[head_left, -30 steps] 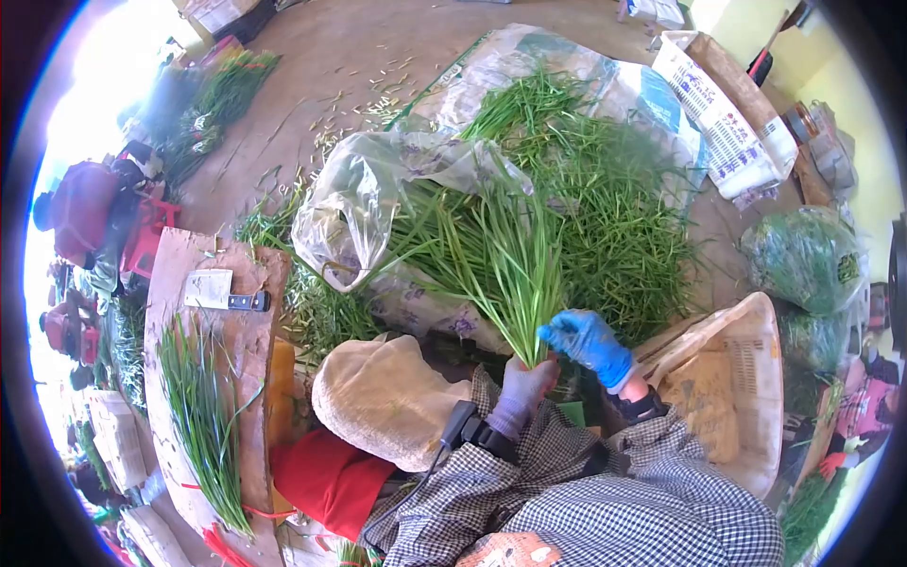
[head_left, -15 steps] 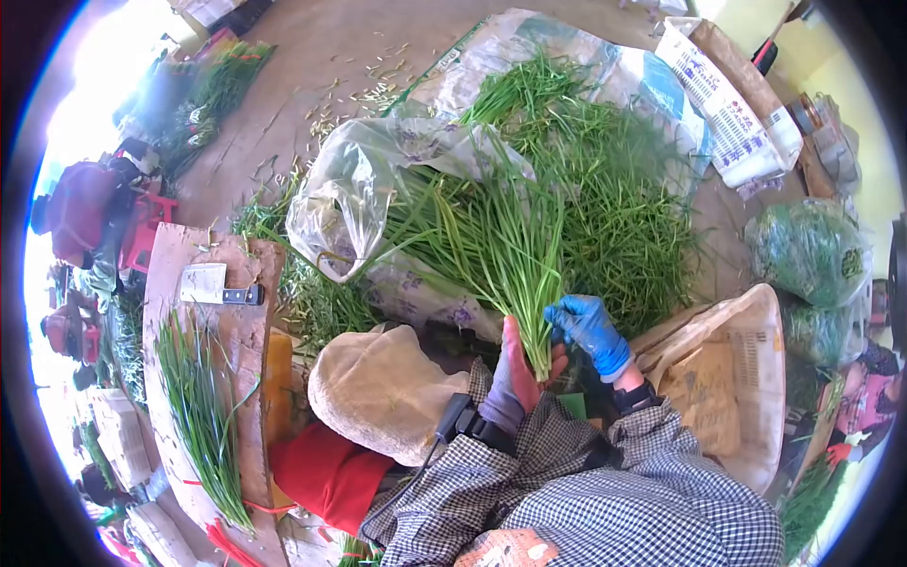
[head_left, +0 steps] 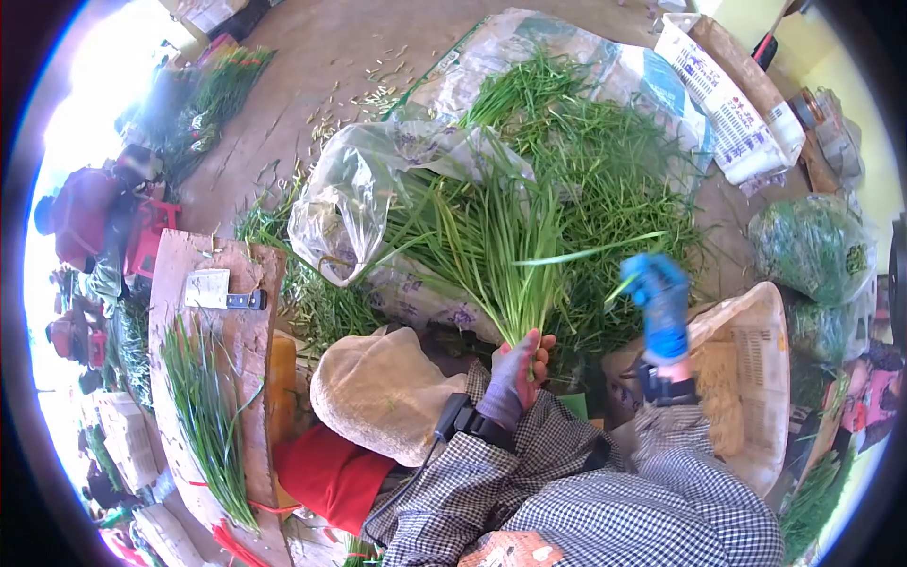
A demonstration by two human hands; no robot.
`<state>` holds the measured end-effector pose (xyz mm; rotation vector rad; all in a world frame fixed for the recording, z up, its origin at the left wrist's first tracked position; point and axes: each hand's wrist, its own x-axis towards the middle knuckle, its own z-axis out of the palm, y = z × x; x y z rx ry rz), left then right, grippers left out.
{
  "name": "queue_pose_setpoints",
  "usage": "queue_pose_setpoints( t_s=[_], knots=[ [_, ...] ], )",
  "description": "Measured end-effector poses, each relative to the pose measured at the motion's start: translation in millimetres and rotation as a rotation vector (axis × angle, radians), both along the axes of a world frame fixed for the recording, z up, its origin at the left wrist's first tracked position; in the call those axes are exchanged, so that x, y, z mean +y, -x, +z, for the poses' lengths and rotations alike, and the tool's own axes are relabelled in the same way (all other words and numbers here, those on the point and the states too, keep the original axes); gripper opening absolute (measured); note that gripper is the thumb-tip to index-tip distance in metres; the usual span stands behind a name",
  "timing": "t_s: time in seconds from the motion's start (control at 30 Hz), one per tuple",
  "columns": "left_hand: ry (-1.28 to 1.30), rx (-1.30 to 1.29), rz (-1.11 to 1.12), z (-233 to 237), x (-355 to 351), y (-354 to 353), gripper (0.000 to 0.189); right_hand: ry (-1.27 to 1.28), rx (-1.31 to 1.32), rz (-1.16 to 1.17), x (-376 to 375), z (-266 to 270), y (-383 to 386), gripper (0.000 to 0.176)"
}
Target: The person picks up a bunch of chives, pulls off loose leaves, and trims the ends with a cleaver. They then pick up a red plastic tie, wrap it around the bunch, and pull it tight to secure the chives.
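Observation:
My left hand (head_left: 520,370), in a greyish-purple sleeve-like glove with bare fingertips, is closed around the lower ends of a bunch of garlic chives (head_left: 531,300). The leaves fan out away from me toward a clear plastic bag (head_left: 342,203). Off to the right, my right hand (head_left: 658,295) in a blue glove is smeared by motion. A short piece of chive leaf (head_left: 619,287) sticks out from its fingers. One long pale leaf (head_left: 590,253) crosses between the bunch and the blue glove; whether it is held cannot be made out.
A heap of loose greens (head_left: 614,180) lies on plastic sheeting ahead. At left, a wooden board (head_left: 175,260) bears a cleaver (head_left: 225,291) and more chives (head_left: 210,425). A white basket (head_left: 770,369) stands at right, a crate (head_left: 723,104) beyond. Other people sit at the edges.
My right hand has moved away from the bunch, to the right and slightly forward, with a piece of leaf. My left hand has shifted slightly and closed more around the stems.

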<state>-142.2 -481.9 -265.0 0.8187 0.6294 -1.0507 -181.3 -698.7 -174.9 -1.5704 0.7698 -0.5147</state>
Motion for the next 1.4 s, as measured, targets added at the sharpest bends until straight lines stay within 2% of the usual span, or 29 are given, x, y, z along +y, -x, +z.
queue_pose_setpoints(
  t_s=[0.03, 0.07, 0.13, 0.2, 0.23, 0.27, 0.3, 0.33, 0.37, 0.4, 0.47, 0.53, 0.67, 0.8, 0.87, 0.9, 1.0, 1.07, 1.13, 1.23, 1.4],
  knots=[
    [-0.029, -0.113, -0.084, 6, 2, -1, 0.025, 0.007, -0.067, -0.057, -25, 2, 8, 0.021],
    [-0.027, -0.120, -0.086, 15, 4, -2, 0.025, -0.021, -0.031, -0.066, -51, 3, 18, 0.019],
    [0.073, -0.256, -0.093, 37, 5, 0, 0.028, 0.129, 0.084, 0.068, -81, -22, 36, 0.026],
    [0.071, -0.270, -0.091, 45, 1, 2, 0.034, 0.181, 0.130, 0.315, -60, -44, 44, 0.039],
    [0.033, -0.263, -0.138, 42, 0, 4, 0.039, 0.113, 0.224, 0.354, -36, -43, 42, 0.054],
    [-0.005, -0.258, -0.186, 37, -1, 4, 0.044, 0.156, 0.322, 0.418, -11, -44, 36, 0.060],
    [0.007, -0.283, -0.240, 25, -1, 6, 0.051, 0.017, 0.333, 0.522, 12, -29, 25, 0.063],
    [-0.003, -0.288, -0.247, 27, -1, 6, 0.051, -0.002, 0.211, 0.582, 30, -37, 13, 0.060],
    [0.005, -0.248, -0.213, 29, -1, 7, 0.051, 0.055, 0.094, 0.622, 42, -67, 7, 0.053],
    [0.014, -0.207, -0.177, 30, 0, 7, 0.051, 0.165, 0.082, 0.593, 50, -87, 4, 0.043],
    [0.099, -0.138, -0.208, 26, 8, 3, 0.051, 0.117, 0.169, 0.579, 52, -90, -2, 0.034],
    [0.128, -0.136, -0.128, 23, 8, 6, 0.052, 0.064, 0.139, 0.555, 52, -91, -1, 0.031],
    [0.168, -0.071, -0.107, 17, 6, 7, 0.054, -0.060, 0.053, 0.459, 55, -84, 2, 0.027],
    [0.181, -0.070, -0.116, 18, 6, 5, 0.054, -0.042, 0.108, 0.473, 49, -92, 7, 0.026],
    [0.188, -0.063, -0.121, 17, 6, 6, 0.054, 0.454, 0.176, 0.528, 46, -87, 6, 0.028],
    [0.204, -0.061, -0.091, 15, 6, 6, 0.054, 0.452, 0.179, 0.529, 45, -84, 7, 0.028],
    [0.193, -0.051, -0.062, 16, 4, 7, 0.054, 0.311, 0.145, 0.406, 43, -55, 12, 0.034],
    [0.138, -0.076, -0.055, 5, 4, 11, 0.050, 0.163, 0.212, 0.699, 50, -37, 8, 0.041],
    [0.151, -0.097, -0.062, -3, 5, 14, 0.048, 0.373, 0.322, 0.786, 66, -52, 8, 0.038],
    [0.096, -0.127, -0.042, 9, 5, 12, 0.045, 0.371, 0.222, 0.749, 75, -69, 7, 0.033],
    [0.049, -0.143, -0.081, 17, 3, 11, 0.046, -0.072, 0.221, 0.679, 73, -72, 12, 0.023]
  ],
)
